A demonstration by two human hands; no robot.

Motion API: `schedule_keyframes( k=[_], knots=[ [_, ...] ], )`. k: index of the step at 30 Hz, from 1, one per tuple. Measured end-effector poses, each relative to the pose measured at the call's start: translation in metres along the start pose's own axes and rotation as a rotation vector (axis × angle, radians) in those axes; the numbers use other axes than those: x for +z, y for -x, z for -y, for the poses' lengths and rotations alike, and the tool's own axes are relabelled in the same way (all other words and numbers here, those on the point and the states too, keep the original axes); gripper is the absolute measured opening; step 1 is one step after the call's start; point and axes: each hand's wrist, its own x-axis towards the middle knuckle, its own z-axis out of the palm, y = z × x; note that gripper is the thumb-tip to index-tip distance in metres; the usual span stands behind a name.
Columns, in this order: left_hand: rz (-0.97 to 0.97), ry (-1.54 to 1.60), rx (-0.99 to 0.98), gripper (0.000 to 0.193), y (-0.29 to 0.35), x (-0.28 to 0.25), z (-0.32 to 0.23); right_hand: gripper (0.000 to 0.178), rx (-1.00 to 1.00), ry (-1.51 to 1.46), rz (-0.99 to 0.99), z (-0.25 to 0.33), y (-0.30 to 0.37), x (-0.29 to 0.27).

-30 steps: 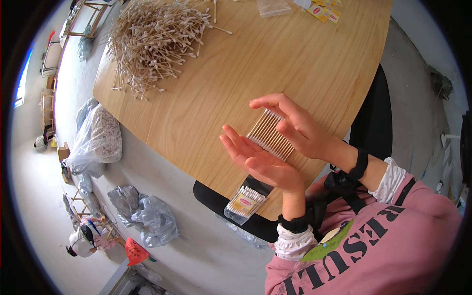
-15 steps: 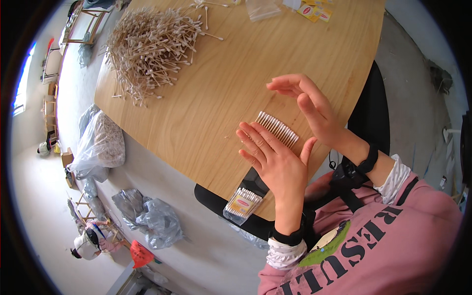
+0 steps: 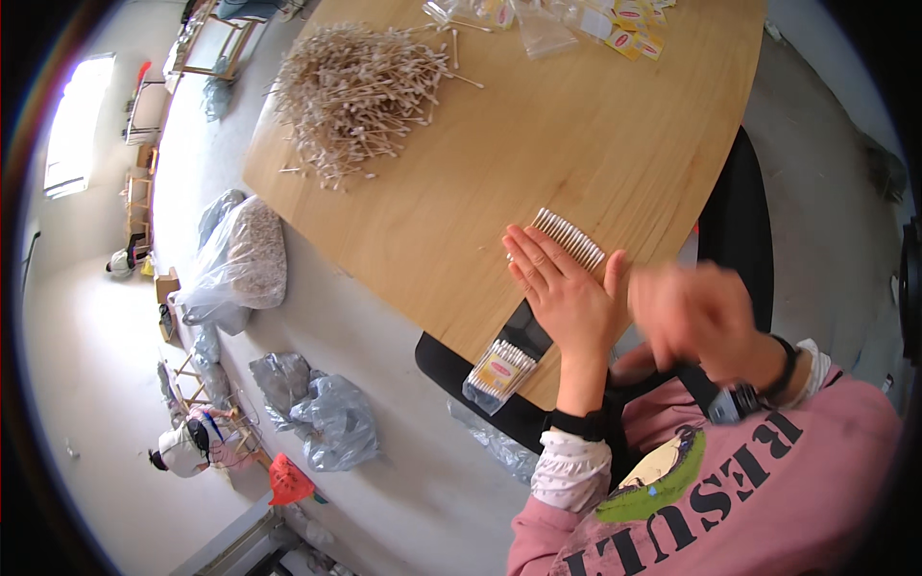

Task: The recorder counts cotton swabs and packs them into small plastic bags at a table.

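Note:
My left hand (image 3: pixel 567 298) lies flat, fingers stretched out, over the lower part of a neat row of cotton swabs (image 3: pixel 569 236). The white tips of the row show past my fingers, while the rest is hidden under the palm. To its right, above my lap at the table edge, my right hand (image 3: pixel 696 322) is smeared by motion, so its fingers cannot be made out. Near the table corner, a clear bag of cotton swabs (image 3: pixel 501 371) with a yellow card inside sits below my left hand. A big loose heap of cotton swabs (image 3: pixel 360 101) covers the far left of the wooden table (image 3: pixel 461 211).
Small yellow cards (image 3: pixel 636 34) and clear plastic bags (image 3: pixel 543 29) lie at the far edge. A black chair (image 3: pixel 744 221) stands against the table's right side. On the floor to the left are a large filled bag (image 3: pixel 254 254) and crumpled plastic (image 3: pixel 336 422). People work farther off.
My right hand has dropped from above the row toward my lap and is now blurred. My left hand stays on the swabs. The whole view has shifted, moving the table rightward in the picture.

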Motion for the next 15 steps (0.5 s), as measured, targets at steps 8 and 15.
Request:
schedule_keyframes(
  k=[8,15],
  knots=[
    [-0.101,0.013,0.022,0.102,-0.004,-0.006,-0.006,0.047,-0.413,-0.898,0.506,0.096,-0.003,0.119],
    [-0.153,0.046,0.007,0.101,-0.001,-0.005,0.001,0.048,-0.363,-0.846,0.618,0.087,0.006,0.155]
  ],
)
